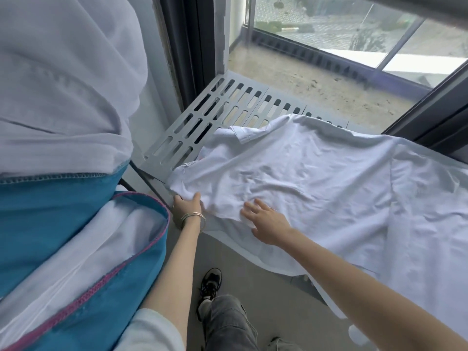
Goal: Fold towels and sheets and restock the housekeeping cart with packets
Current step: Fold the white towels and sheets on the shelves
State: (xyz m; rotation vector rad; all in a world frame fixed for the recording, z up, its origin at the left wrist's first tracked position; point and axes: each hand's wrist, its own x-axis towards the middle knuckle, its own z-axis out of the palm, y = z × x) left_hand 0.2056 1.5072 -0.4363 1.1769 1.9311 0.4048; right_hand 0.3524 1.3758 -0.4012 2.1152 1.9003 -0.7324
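Pinching the sheet [304, 173] corner at the ledge [177, 138] edge, your left hand [186, 205] grips it; your right hand [266, 221] lies spread flat on it. A small tag [190, 164] there, perhaps printed, is unreadable; the sheet's right side runs out of frame.

Slotted ledge [192, 122] bare beyond sheet [316, 178]; blue laundry bag [50, 224] crowds left.
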